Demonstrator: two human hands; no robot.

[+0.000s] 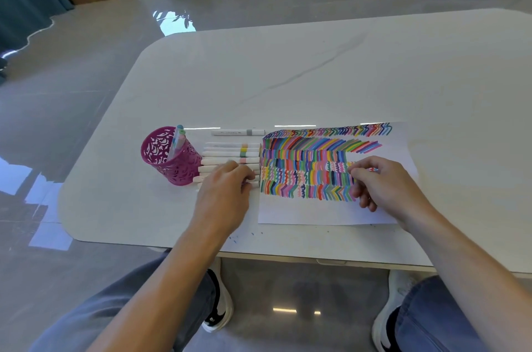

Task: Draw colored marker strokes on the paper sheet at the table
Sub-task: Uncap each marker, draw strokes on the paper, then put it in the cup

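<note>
The left hand [227, 190] lies palm down on the near end of a row of white markers, its fingers bent over them; I cannot tell if it has hold of one. The right hand [380, 182] rests on the paper, its fingers curled in and its thumb and first finger pressed close together. A tiny bit of red shows by those fingers, but I cannot tell if it is a marker. Both hands are on a big white table with round corners [316, 69]. The white paper sheet [316, 213] lies flat near the front edge, under the right hand and just right of the left hand. Rows of short strokes in many colours fill most of it, and the bottom strip is bare. A pink metal cup with cut-out holes [172, 161] stands left of the left hand, with pale blue markers [179, 138] poking out. The row of white markers [230, 154] lies between the cup and the paper. One more white marker with a grey band [239, 132] lies alone just behind the row.
</note>
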